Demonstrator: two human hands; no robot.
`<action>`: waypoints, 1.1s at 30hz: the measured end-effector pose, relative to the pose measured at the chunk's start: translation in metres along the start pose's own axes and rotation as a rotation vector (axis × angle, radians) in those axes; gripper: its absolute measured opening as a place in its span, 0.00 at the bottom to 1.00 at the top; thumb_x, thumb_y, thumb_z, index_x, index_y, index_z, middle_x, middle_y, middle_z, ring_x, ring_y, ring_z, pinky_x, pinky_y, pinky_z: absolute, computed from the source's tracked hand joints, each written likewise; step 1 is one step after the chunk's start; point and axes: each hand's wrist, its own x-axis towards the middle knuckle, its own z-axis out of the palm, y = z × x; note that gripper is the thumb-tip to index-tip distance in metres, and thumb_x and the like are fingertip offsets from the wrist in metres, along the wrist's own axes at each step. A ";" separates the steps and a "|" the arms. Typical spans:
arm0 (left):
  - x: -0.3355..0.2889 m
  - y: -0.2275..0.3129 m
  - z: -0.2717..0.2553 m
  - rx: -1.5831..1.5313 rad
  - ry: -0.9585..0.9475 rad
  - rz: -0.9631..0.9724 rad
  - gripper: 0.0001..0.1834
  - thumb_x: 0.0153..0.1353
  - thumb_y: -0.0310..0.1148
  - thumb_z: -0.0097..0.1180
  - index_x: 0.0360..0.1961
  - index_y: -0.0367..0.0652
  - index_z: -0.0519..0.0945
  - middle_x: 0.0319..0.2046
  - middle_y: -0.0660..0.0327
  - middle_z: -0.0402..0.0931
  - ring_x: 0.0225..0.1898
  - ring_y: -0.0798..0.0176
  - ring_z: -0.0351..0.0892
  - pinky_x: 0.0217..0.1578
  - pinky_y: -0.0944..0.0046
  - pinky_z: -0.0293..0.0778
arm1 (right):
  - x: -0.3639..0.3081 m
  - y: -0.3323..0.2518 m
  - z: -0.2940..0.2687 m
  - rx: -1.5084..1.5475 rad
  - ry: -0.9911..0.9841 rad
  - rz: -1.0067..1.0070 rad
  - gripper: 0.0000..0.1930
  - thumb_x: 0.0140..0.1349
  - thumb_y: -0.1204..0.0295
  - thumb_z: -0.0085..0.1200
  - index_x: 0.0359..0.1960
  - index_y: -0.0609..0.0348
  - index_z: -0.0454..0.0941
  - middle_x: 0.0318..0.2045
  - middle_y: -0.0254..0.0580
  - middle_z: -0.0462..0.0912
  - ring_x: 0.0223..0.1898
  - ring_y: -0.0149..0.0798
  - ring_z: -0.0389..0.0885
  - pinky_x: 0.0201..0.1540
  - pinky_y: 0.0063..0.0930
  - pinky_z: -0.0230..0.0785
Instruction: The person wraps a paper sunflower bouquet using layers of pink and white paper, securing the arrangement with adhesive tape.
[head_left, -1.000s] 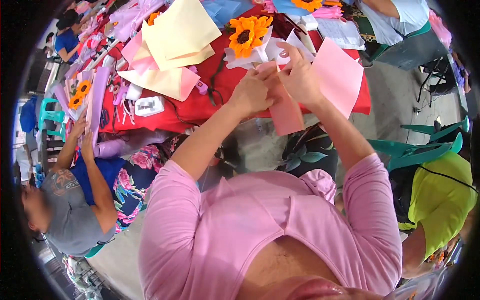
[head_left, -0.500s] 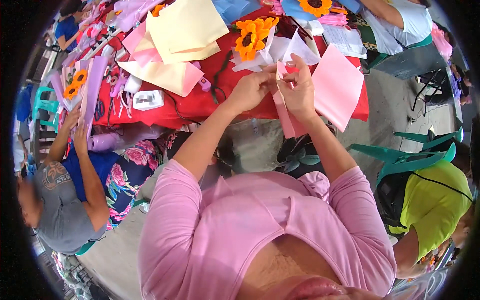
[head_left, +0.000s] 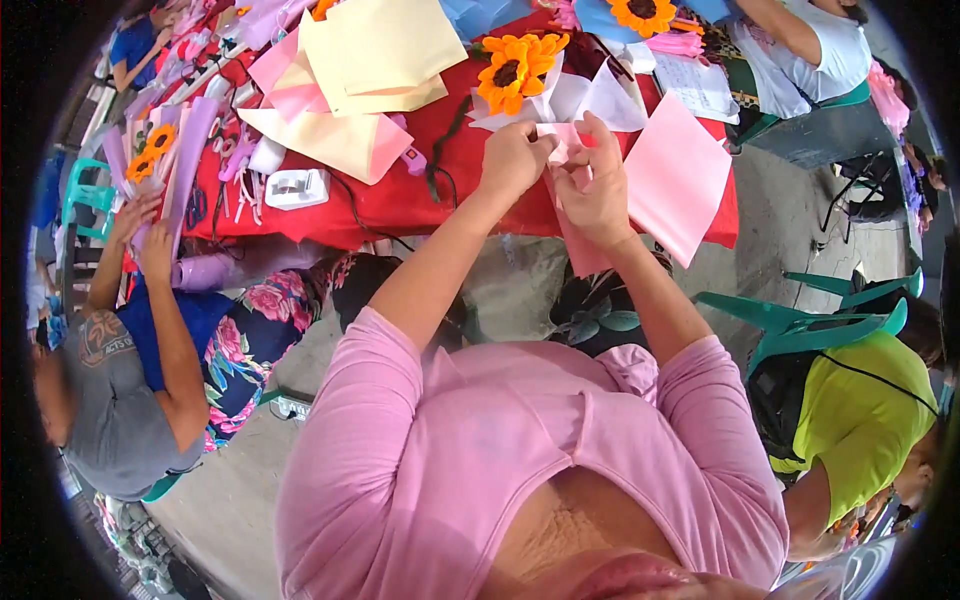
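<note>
Head view: left hand (head_left: 518, 163) and right hand (head_left: 597, 192) pinch folded pink paper (head_left: 581, 246); an orange sunflower (head_left: 510, 73) lies on their far side.

Plain pink top (head_left: 480, 420), elbow-length sleeves (head_left: 365, 385), scooped neckline (head_left: 573, 462).

Over on the left there's lettering: a co-worker's grey shirt (head_left: 125, 430) carries a roundish, orange-brown print with a short row of capital letters at its lower edge, tilted with the wearer's body. Now up to the far right of the red tablecloth (head_left: 400, 212), where a white sheet (head_left: 695, 85) shows rows of fine marks like writing, too small to read from this view.
</note>
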 end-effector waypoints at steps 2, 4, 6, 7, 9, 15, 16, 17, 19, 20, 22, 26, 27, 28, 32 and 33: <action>-0.001 -0.004 -0.001 -0.003 -0.012 -0.013 0.14 0.46 0.39 0.59 0.23 0.37 0.78 0.19 0.53 0.75 0.23 0.55 0.76 0.26 0.60 0.69 | -0.001 0.004 -0.002 -0.048 0.008 -0.064 0.34 0.44 0.85 0.53 0.57 0.61 0.56 0.48 0.52 0.64 0.35 0.40 0.74 0.37 0.26 0.71; -0.002 -0.013 -0.003 -0.002 -0.012 -0.025 0.13 0.46 0.38 0.58 0.23 0.36 0.78 0.17 0.53 0.75 0.22 0.55 0.75 0.26 0.60 0.69 | 0.000 0.007 -0.003 -0.019 0.008 -0.048 0.35 0.43 0.84 0.54 0.57 0.62 0.56 0.48 0.52 0.64 0.35 0.41 0.74 0.37 0.27 0.70; -0.003 -0.022 -0.001 -0.126 -0.039 -0.157 0.10 0.53 0.34 0.55 0.25 0.35 0.78 0.20 0.62 0.74 0.22 0.70 0.71 0.23 0.66 0.65 | 0.002 0.007 -0.008 -0.069 -0.022 -0.048 0.35 0.43 0.81 0.56 0.56 0.63 0.56 0.44 0.48 0.69 0.42 0.45 0.70 0.44 0.33 0.66; -0.004 -0.021 0.000 -0.127 -0.042 -0.157 0.10 0.53 0.34 0.55 0.25 0.35 0.78 0.20 0.62 0.74 0.22 0.70 0.71 0.23 0.66 0.65 | 0.003 0.007 -0.010 -0.123 -0.051 -0.046 0.34 0.44 0.79 0.57 0.56 0.64 0.57 0.41 0.44 0.73 0.50 0.48 0.67 0.51 0.38 0.61; -0.009 -0.015 0.000 -0.477 -0.062 -0.374 0.10 0.54 0.34 0.55 0.27 0.37 0.77 0.24 0.65 0.74 0.23 0.71 0.70 0.24 0.69 0.66 | 0.004 0.015 -0.007 -0.187 -0.044 -0.110 0.34 0.44 0.80 0.56 0.56 0.62 0.57 0.45 0.48 0.68 0.42 0.45 0.70 0.44 0.34 0.65; -0.007 -0.009 0.006 -0.608 -0.028 -0.316 0.12 0.50 0.33 0.59 0.30 0.35 0.75 0.24 0.62 0.74 0.23 0.72 0.70 0.23 0.69 0.66 | 0.002 0.008 -0.003 -0.125 -0.086 -0.024 0.34 0.44 0.81 0.55 0.57 0.59 0.57 0.51 0.52 0.63 0.33 0.39 0.75 0.36 0.29 0.69; -0.004 -0.010 0.007 -0.608 -0.026 -0.317 0.12 0.50 0.33 0.59 0.30 0.35 0.75 0.24 0.62 0.74 0.23 0.72 0.70 0.23 0.69 0.66 | 0.003 0.009 -0.002 -0.126 -0.080 -0.033 0.34 0.44 0.82 0.55 0.57 0.59 0.57 0.51 0.52 0.63 0.33 0.38 0.75 0.36 0.29 0.69; -0.001 -0.011 0.009 -0.533 0.006 -0.315 0.12 0.51 0.34 0.60 0.30 0.37 0.75 0.24 0.64 0.73 0.23 0.73 0.69 0.24 0.71 0.65 | 0.003 0.010 -0.001 -0.127 -0.073 -0.042 0.34 0.44 0.82 0.55 0.57 0.59 0.57 0.51 0.52 0.63 0.33 0.38 0.76 0.36 0.28 0.69; 0.002 -0.013 0.013 -0.459 0.037 -0.314 0.12 0.51 0.35 0.60 0.31 0.38 0.75 0.24 0.66 0.72 0.24 0.74 0.67 0.24 0.72 0.64 | 0.003 0.011 0.001 -0.105 -0.067 -0.068 0.33 0.45 0.80 0.56 0.56 0.62 0.57 0.33 0.43 0.73 0.47 0.46 0.68 0.48 0.34 0.63; 0.002 -0.014 0.014 -0.483 0.071 -0.291 0.14 0.49 0.35 0.62 0.30 0.36 0.75 0.24 0.64 0.73 0.24 0.71 0.69 0.26 0.71 0.66 | 0.002 0.011 0.001 -0.098 -0.066 -0.076 0.32 0.46 0.79 0.56 0.56 0.64 0.57 0.27 0.40 0.76 0.52 0.48 0.66 0.51 0.36 0.60; 0.002 -0.014 0.016 -0.506 0.099 -0.270 0.15 0.47 0.35 0.63 0.29 0.35 0.75 0.24 0.62 0.74 0.25 0.69 0.71 0.27 0.69 0.67 | 0.002 0.010 -0.001 -0.112 -0.087 -0.072 0.33 0.46 0.80 0.56 0.56 0.63 0.57 0.27 0.40 0.76 0.52 0.48 0.66 0.51 0.36 0.61; 0.006 -0.029 0.016 -0.366 0.153 -0.247 0.17 0.45 0.36 0.65 0.29 0.34 0.75 0.26 0.60 0.76 0.26 0.68 0.73 0.28 0.68 0.69 | 0.001 0.007 -0.001 -0.105 -0.109 -0.075 0.33 0.45 0.80 0.55 0.56 0.63 0.57 0.27 0.40 0.76 0.52 0.49 0.65 0.51 0.37 0.61; 0.007 -0.029 0.015 -0.299 0.222 -0.167 0.17 0.44 0.37 0.65 0.29 0.34 0.75 0.26 0.58 0.76 0.25 0.67 0.74 0.28 0.67 0.69 | 0.002 0.007 -0.002 -0.102 -0.104 -0.076 0.33 0.44 0.80 0.55 0.56 0.63 0.57 0.28 0.40 0.76 0.52 0.49 0.65 0.51 0.37 0.61; 0.007 -0.030 0.014 -0.297 0.218 -0.168 0.17 0.44 0.37 0.65 0.29 0.34 0.75 0.26 0.58 0.76 0.25 0.67 0.74 0.28 0.67 0.69 | 0.002 0.008 -0.002 -0.101 -0.100 -0.075 0.33 0.44 0.80 0.55 0.56 0.63 0.57 0.28 0.40 0.76 0.52 0.49 0.65 0.51 0.37 0.61; 0.007 -0.039 0.022 -0.441 -0.051 -0.470 0.15 0.50 0.37 0.61 0.30 0.34 0.76 0.24 0.59 0.75 0.20 0.68 0.71 0.22 0.67 0.67 | 0.002 0.008 -0.002 -0.088 -0.090 -0.088 0.33 0.45 0.80 0.55 0.55 0.64 0.58 0.31 0.41 0.76 0.52 0.48 0.66 0.51 0.37 0.61; 0.007 -0.033 0.023 -0.450 -0.087 -0.441 0.13 0.53 0.36 0.57 0.32 0.35 0.76 0.23 0.62 0.74 0.18 0.71 0.68 0.19 0.71 0.63 | 0.002 0.010 -0.003 -0.078 -0.061 -0.089 0.32 0.45 0.80 0.55 0.55 0.63 0.58 0.32 0.42 0.76 0.51 0.48 0.66 0.50 0.36 0.62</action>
